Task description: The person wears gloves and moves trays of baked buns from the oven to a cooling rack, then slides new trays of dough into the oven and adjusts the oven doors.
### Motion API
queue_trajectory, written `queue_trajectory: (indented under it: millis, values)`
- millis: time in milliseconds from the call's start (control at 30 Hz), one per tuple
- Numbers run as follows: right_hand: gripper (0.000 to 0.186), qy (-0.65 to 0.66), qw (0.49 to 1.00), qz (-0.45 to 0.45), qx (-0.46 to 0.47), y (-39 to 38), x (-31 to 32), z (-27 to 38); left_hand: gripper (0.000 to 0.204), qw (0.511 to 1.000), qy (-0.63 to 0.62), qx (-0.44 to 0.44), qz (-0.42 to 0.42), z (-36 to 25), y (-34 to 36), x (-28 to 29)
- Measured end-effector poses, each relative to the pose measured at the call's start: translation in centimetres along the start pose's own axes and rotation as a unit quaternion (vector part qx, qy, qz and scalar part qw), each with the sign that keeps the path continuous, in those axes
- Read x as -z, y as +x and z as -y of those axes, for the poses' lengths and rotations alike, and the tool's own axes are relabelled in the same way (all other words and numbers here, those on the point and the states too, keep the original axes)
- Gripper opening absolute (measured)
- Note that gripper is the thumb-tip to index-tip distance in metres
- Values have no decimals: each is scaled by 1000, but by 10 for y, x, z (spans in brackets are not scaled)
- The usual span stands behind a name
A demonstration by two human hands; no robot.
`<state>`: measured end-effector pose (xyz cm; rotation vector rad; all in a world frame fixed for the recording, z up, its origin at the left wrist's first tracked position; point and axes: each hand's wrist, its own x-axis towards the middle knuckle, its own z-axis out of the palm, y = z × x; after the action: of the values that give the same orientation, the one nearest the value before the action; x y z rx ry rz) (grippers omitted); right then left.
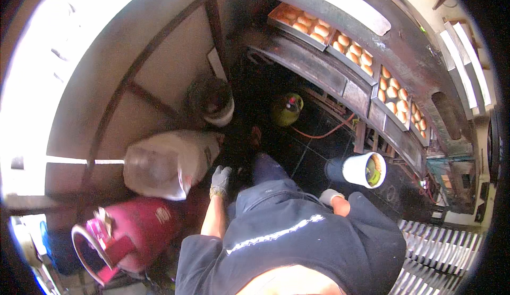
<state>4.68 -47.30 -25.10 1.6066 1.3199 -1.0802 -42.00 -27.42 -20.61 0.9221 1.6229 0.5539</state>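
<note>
My left hand (220, 180), in a grey work glove, hangs beside my left thigh with its fingers stretched downward and nothing in them. Close to its left stands a large whitish sack (159, 165). My right hand (331, 197), in a pale glove, is at my right hip, and its fingers are mostly hidden. To its right is a white bucket (357, 170) with something yellow-green inside. Ahead on the right, golden round buns (353, 50) fill several metal trays (372, 85) lined up along the dark oven ledge (329, 72).
A red gas cylinder (141, 234) stands at the lower left. Ahead on the dark tiled floor is a small green gas cylinder (287, 109) with an orange hose (321, 135). A dark container (215, 104) is by the left wall. Slatted metal racks (441, 247) are at the lower right.
</note>
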Motion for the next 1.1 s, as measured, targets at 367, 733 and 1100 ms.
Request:
queue_trajectory:
  millis: [367,733,1100]
  values:
    - [32,122,928,-346,63,-83,37,-71,62,964,210,152,66,181,-170,-6]
    - [34,448,790,-397,131,-179,-61,-141,31,897,430,68,75,241,-240,-84]
    - [17,823,454,-96,-327,-165,-519,-333,44,858,330,-66,388,199,-314,-339]
